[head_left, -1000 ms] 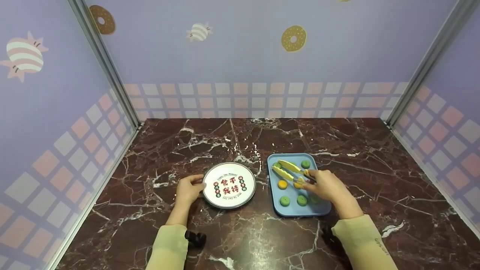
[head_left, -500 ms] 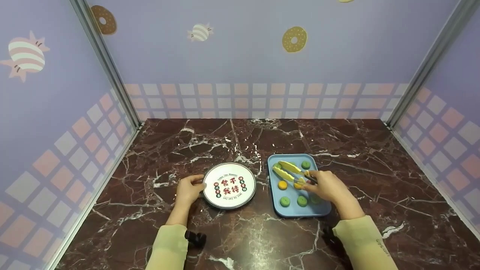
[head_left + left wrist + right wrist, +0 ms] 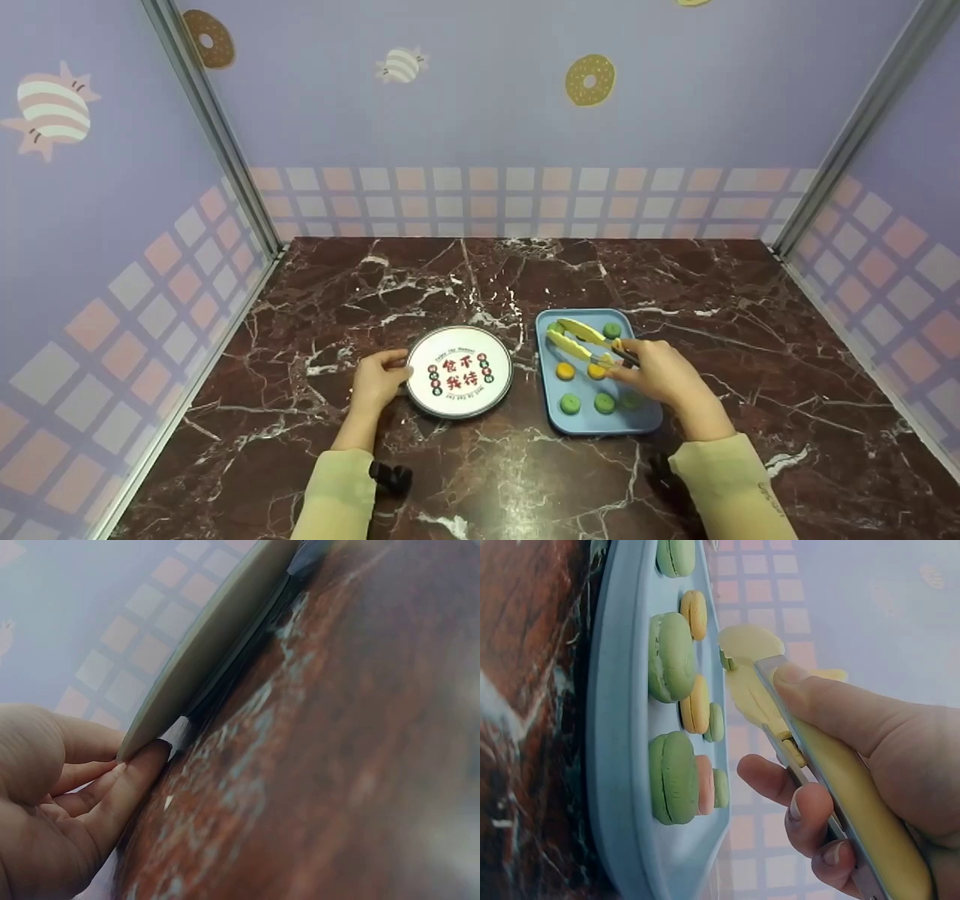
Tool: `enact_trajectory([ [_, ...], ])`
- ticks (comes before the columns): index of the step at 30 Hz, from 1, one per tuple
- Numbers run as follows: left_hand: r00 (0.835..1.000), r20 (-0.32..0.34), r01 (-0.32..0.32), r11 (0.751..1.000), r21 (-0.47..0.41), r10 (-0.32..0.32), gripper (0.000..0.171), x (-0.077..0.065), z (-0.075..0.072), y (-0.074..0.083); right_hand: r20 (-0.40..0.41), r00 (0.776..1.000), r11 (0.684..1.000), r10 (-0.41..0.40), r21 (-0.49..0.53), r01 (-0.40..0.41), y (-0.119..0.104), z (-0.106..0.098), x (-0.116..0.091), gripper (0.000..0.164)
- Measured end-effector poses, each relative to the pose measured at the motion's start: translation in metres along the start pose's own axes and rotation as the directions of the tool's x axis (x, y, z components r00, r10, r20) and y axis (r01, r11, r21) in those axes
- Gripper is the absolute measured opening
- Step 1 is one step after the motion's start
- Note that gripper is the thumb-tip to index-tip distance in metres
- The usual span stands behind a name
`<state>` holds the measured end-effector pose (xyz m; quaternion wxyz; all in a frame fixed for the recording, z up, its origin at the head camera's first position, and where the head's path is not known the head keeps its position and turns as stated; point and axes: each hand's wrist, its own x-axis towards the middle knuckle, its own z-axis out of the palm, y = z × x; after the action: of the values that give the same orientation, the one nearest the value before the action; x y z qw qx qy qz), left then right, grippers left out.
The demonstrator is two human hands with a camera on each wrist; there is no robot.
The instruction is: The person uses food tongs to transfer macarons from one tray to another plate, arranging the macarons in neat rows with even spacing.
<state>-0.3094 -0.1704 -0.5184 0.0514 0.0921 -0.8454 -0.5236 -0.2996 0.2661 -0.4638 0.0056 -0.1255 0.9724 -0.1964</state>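
My left hand point(image 3: 377, 381) pinches the left rim of a round white plate point(image 3: 459, 343) printed with red characters. In the left wrist view the thumb lies over the plate's edge point(image 3: 202, 652) and fingers curl beneath it. My right hand point(image 3: 666, 375) grips yellow-headed tongs point(image 3: 568, 346) by the handle. The tongs' two heads are spread apart over the far left of a blue tray point(image 3: 585, 427), overlapping a green macaron point(image 3: 556, 328). Nothing is seen held between them. Yellow macarons point(image 3: 565, 371), green macarons point(image 3: 570, 404) and a pink macaron point(image 3: 704, 786) sit on the tray.
The dark red marble-patterned tabletop point(image 3: 480, 480) surrounds the plate and tray, with a gap between the two. Patterned panels point(image 3: 480, 112) enclose the back and both sides. A black wrist device point(image 3: 391, 477) is on the left wrist.
The right hand and tongs have shifted very slightly to the right, the heads still spread above the tray. The left hand and plate hold still.
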Motion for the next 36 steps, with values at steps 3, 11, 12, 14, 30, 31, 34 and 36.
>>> enact_trajectory([
  [3, 1.0, 0.004, -0.002, 1.0, -0.004, 0.002, 0.038, 0.0, -0.001, 0.0, -0.009, 1.0, 1.0, -0.006, -0.007, 0.006, -0.002, -0.002, -0.001, 0.051],
  [11, 1.0, 0.001, -0.012, 1.0, 0.02, 0.012, 0.037, 0.001, -0.002, -0.001, 0.007, 1.0, 1.0, -0.013, 0.011, 0.013, -0.015, -0.007, -0.001, 0.054],
  [12, 1.0, 0.0, -0.013, 1.0, 0.022, 0.013, 0.037, 0.001, -0.001, -0.001, 0.014, 1.0, 1.0, -0.012, 0.013, 0.012, -0.017, -0.007, 0.0, 0.055],
  [14, 1.0, 0.001, -0.013, 1.0, 0.018, 0.013, 0.037, 0.002, -0.001, -0.002, 0.023, 1.0, 1.0, -0.018, 0.021, 0.018, -0.022, -0.007, 0.001, 0.057],
  [30, 1.0, -0.001, -0.017, 1.0, 0.017, 0.017, 0.037, 0.002, -0.001, -0.001, 0.004, 0.986, 0.986, -0.167, -0.021, 0.167, -0.059, 0.001, 0.015, 0.036],
  [31, 1.0, -0.001, -0.02, 1.0, 0.02, 0.02, 0.037, 0.002, -0.001, -0.001, 0.008, 0.985, 0.985, -0.173, -0.023, 0.173, -0.062, 0.002, 0.016, 0.036],
  [34, 1.0, -0.004, -0.022, 0.999, 0.027, 0.022, 0.037, 0.001, -0.001, -0.001, 0.026, 0.983, 0.983, -0.18, -0.018, 0.181, -0.069, 0.003, 0.019, 0.037],
  [36, 1.0, -0.005, -0.026, 0.999, 0.036, 0.027, 0.037, 0.001, -0.001, 0.0, 0.043, 0.981, 0.982, -0.187, -0.011, 0.188, -0.074, 0.005, 0.021, 0.035],
])
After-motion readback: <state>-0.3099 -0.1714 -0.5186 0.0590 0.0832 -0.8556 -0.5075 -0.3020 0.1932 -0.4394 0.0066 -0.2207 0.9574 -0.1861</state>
